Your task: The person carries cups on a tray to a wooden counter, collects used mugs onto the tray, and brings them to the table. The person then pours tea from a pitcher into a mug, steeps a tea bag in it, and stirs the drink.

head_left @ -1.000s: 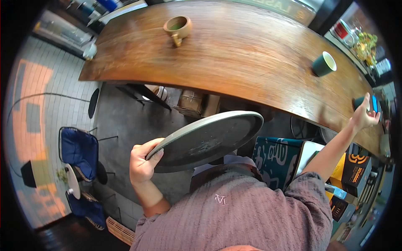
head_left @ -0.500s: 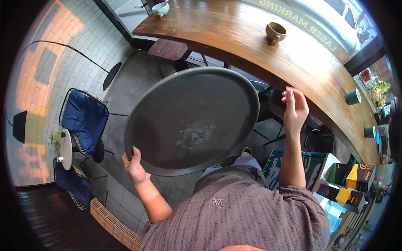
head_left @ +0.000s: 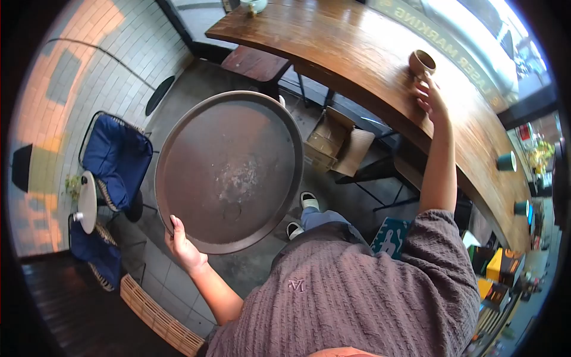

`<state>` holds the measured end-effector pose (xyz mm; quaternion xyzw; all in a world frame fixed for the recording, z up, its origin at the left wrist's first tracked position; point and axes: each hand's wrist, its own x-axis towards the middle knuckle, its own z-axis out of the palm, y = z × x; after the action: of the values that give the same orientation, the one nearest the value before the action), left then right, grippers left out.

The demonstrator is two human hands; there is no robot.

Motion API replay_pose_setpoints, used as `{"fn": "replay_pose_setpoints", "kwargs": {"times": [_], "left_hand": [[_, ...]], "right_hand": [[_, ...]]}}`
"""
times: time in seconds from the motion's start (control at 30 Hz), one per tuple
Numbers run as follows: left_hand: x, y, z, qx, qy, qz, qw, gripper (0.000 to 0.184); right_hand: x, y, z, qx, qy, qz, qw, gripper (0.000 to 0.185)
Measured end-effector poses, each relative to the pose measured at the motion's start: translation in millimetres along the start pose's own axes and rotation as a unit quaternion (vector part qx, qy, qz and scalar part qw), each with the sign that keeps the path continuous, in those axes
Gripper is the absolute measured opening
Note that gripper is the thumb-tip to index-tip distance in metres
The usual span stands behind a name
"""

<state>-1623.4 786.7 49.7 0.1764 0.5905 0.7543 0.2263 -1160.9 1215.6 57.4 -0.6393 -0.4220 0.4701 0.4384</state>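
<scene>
My left hand [head_left: 186, 249] grips the near rim of a large round dark serving tray [head_left: 232, 172], thumb on its upper face. The tray is tilted, and its surface has a pale worn patch in the middle. Over the wooden counter [head_left: 339, 44], my right hand [head_left: 430, 98] reaches to a small brown cup [head_left: 423, 60] standing upright. The fingers of that hand are apart and slightly curled, the foremost at the near side of the cup where its handle is. Whether they touch the cup cannot be made out.
Two green cups [head_left: 506, 161] stand farther along the counter, and a pale cup [head_left: 254, 6] sits at its far end. Below are a stool [head_left: 256, 62] and an open cardboard box [head_left: 330, 140]. Blue-cushioned chairs [head_left: 116, 157] and a small round table [head_left: 87, 202] are at left.
My right hand has moved up and forward from the counter's edge to the brown cup. The tray in my left hand has shifted left, and the cardboard box now shows.
</scene>
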Motion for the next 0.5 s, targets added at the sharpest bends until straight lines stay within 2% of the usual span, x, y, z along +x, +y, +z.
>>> {"fn": "replay_pose_setpoints", "kwargs": {"times": [0.27, 0.5], "left_hand": [[24.4, -1.6, 26.7, 0.042, 0.035, 0.049, 0.997, 0.036], [44.7, -15.3, 78.8, 0.051, 0.041, -0.007, 0.998, 0.039]], "right_hand": [[-1.6, -14.1, 3.8, 0.042, -0.050, 0.052, 0.996, 0.047], [-1.8, -16.9, 2.9, 0.073, -0.041, 0.078, 0.993, 0.033]]}}
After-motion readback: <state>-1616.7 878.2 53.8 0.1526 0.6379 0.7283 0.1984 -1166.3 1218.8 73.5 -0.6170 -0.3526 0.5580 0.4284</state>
